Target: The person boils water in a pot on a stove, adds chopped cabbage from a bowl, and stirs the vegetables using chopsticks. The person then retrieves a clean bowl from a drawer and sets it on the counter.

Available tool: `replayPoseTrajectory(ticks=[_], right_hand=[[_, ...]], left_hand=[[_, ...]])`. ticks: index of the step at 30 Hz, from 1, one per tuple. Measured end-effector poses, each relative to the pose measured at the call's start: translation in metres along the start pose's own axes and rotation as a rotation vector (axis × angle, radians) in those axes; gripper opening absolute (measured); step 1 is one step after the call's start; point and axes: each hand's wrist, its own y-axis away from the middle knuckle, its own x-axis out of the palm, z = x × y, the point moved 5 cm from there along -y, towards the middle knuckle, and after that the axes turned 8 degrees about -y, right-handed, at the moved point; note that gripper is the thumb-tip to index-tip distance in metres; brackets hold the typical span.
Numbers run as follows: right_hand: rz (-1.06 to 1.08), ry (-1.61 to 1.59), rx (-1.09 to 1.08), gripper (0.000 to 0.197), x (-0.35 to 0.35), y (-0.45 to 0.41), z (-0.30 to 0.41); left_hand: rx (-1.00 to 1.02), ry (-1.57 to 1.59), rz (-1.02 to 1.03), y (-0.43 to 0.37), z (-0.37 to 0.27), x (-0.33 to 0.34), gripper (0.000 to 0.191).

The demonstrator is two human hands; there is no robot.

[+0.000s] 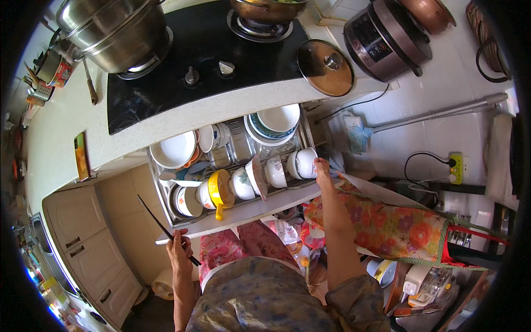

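My left hand [180, 245] is closed around dark chopsticks [155, 217], which point up and to the left beside the open drawer [265, 211]. At the drawer's right front corner, my right hand [322, 168] grips the rim of a white bowl [307, 162]. That bowl rests on its side in a row with several patterned bowls [276, 172] and a yellow-handled bowl [221, 189]. Behind the row lie a large white bowl [173, 150] at left and stacked bowls [278, 118] at right.
Above the drawer is a black gas stove [166, 83] with a steel steamer pot [118, 37] and a brown pan [269, 9]. A glass lid [325, 68] leans near a rice cooker [386, 41]. A phone [81, 155] lies at the counter's edge. A floral apron [390, 220] hangs at right.
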Motion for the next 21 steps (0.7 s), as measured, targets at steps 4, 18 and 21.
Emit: replayPoseTrajectory(ticks=[4,18,21], right_hand=[[0.020,-0.088,-0.088,0.003,0.009,0.017,-0.013],[0.545,0.368,-0.077,0.051,0.171,0.150,-0.060],[0.476,0.283,-0.005,0.049,0.166,0.132,-0.079]], left_hand=[[0.020,-0.016,0.023,0.001,-0.004,-0.001,0.031],[0.010,0.057,0.012,0.000,0.001,-0.001,0.032],[0.028,0.048,-0.016,0.001,0.006,-0.012,0.031]])
